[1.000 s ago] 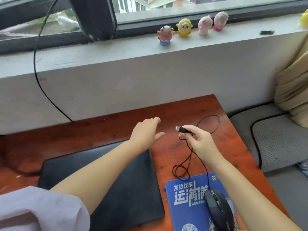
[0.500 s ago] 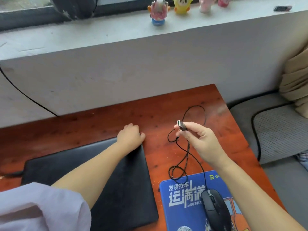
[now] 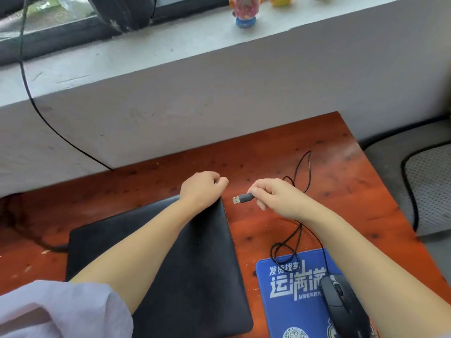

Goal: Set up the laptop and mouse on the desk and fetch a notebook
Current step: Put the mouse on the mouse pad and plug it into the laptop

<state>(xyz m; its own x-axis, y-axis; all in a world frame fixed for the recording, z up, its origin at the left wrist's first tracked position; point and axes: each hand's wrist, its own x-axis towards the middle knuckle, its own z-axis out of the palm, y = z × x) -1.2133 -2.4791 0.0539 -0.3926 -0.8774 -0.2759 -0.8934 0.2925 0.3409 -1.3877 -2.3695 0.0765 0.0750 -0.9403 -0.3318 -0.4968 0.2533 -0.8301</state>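
Plugging mouse USB into closed laptop, far-right corner.

Right hand [image 3: 280, 200] has fingers [image 3: 255, 191] pinched on the USB plug [image 3: 242, 198], metal tip pointing left toward the laptop [image 3: 170, 264], held just above the worktop [image 3: 317, 172] w/ a small gap to the laptop's right edge. Left hand [image 3: 202, 190] sits curled at the laptop's far-right corner, fingers together, prob. steadying it; can't tell if it grips the edge. Mouse [image 3: 341, 303] rests on the blue mouse pad [image 3: 288, 289] near right; cable [image 3: 292, 237] loops loose btwn pad and plug. No notebook in view. To do it well: find the port first (side not visible, so port position is a guess), keep plug level and right way up, push straight in w/o forcing, left hand bracing so the laptop doesn't slide. Watch cable slack doesn't drag the mouse.
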